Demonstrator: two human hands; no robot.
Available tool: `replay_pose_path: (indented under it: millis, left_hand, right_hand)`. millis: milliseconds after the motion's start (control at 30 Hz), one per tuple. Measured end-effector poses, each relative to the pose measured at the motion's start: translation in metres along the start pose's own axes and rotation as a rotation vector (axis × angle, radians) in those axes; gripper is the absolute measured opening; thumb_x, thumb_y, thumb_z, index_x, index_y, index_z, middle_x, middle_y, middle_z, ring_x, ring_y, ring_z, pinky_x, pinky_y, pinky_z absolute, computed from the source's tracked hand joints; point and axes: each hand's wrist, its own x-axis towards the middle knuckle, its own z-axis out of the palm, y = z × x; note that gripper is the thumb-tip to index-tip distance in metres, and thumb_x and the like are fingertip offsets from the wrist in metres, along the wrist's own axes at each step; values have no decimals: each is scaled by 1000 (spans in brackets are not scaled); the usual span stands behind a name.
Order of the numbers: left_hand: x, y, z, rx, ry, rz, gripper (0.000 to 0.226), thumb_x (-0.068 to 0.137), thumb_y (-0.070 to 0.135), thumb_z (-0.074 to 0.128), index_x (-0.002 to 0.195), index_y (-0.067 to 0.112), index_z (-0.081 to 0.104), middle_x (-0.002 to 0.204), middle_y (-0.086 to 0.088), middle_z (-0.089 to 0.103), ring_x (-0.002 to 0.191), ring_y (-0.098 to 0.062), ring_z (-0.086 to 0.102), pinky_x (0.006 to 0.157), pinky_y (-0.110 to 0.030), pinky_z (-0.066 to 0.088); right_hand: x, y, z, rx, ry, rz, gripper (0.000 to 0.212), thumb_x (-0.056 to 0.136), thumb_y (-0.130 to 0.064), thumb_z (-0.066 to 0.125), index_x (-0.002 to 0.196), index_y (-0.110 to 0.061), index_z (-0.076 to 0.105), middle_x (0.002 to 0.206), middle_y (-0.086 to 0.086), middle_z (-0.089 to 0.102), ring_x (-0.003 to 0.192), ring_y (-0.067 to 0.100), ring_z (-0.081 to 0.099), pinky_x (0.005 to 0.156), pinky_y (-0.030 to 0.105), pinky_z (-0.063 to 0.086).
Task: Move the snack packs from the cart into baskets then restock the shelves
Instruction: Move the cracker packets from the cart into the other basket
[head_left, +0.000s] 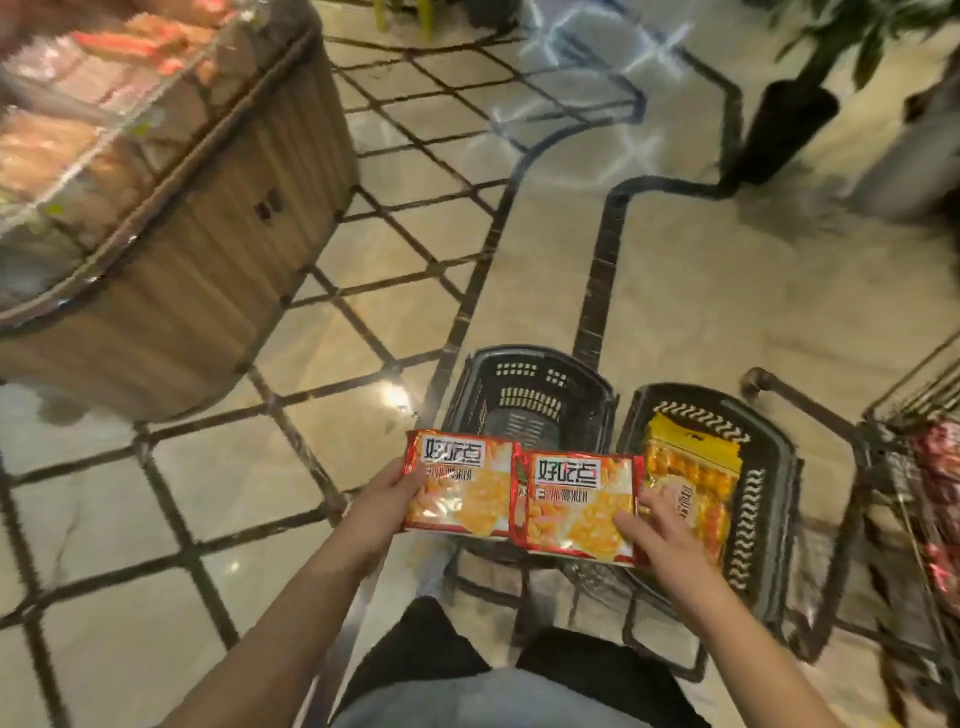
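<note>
— Where are the packs?
— The left pack (460, 483) is pinched at its edge by the left hand (387, 501). The right pack (579, 501) touches it and is gripped by the right hand (660, 530), fingers curled over its front. Both are held above the baskets.
— And below?
— The left basket (524, 384) stands just beside the right basket (753, 509), which holds yellow packs (685, 467). The cart (883, 457) is at the right.

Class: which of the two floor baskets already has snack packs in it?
The right basket, with yellow packs inside; the left basket shows none.
</note>
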Motion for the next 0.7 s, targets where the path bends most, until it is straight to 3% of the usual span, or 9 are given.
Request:
replay_pose_path:
  millis: [33, 100, 133, 267, 400, 500, 633, 700]
  left_hand:
    - [14, 7, -6, 18, -22, -4, 23, 107, 35, 51, 123, 29, 66, 108, 5, 79, 95, -13, 77, 78, -26, 59]
    - [42, 21, -11, 62, -51, -10, 18, 107, 34, 51, 114, 31, 67, 102, 6, 80, 89, -11, 77, 72, -22, 58]
    - [53, 24, -11, 84, -53, -17, 16, 108, 33, 50, 108, 33, 67, 97, 9, 79, 85, -9, 77, 67, -19, 57]
    - [81, 27, -4, 180, -78, -44, 12, 108, 35, 49, 109, 33, 60, 103, 8, 73, 87, -7, 72, 63, -16, 54]
    - [119, 10, 10, 282, -90, -51, 12, 107, 33, 51, 107, 32, 63, 105, 6, 74, 91, -8, 71, 83, -26, 60]
    - [153, -10, 27, 340, -51, -66, 12, 106, 33, 53, 117, 32, 58, 108, 8, 70, 87, 0, 66, 70, -10, 53]
    - [209, -54, 50, 340, 17, -142, 16, 106, 31, 53, 121, 36, 58, 116, 1, 73, 100, -16, 71, 89, -32, 58]
    - [241, -76, 61, 367, 47, -143, 16, 108, 31, 50, 122, 36, 57, 104, 9, 72, 90, -6, 69, 75, -21, 56]
  right_hand:
    - [3, -6, 7, 13, 33, 3, 64, 84, -53, 69, 141, -32, 49, 125, -10, 63, 103, 7, 62, 74, 18, 48]
    - [8, -20, 23, 61, 89, 11, 32, 98, -31, 63, 127, -32, 50, 107, -17, 60, 89, -4, 56, 61, 7, 46]
    - [12, -21, 28, 88, 114, 25, 28, 101, -25, 60, 126, -32, 48, 102, -21, 58, 86, -6, 55, 58, 8, 46]
    - [36, -13, 47, 153, 237, 84, 30, 102, -22, 60, 128, -31, 48, 109, -14, 62, 91, -2, 60, 66, 16, 46]
    - [68, 5, 54, 116, 265, 129, 28, 102, -26, 59, 128, -32, 54, 116, -11, 65, 99, 1, 62, 75, 21, 48]
    - [106, 25, 57, 63, 283, 150, 30, 102, -29, 58, 131, -33, 50, 119, -10, 63, 107, 11, 63, 83, 26, 49]
    - [169, 67, 64, 23, 281, 170, 32, 103, -26, 56, 131, -39, 46, 107, -23, 58, 100, 5, 59, 81, 24, 49]
    - [201, 91, 73, -23, 305, 191, 33, 103, -28, 56, 133, -38, 48, 108, -21, 58, 106, 10, 60, 90, 34, 54]
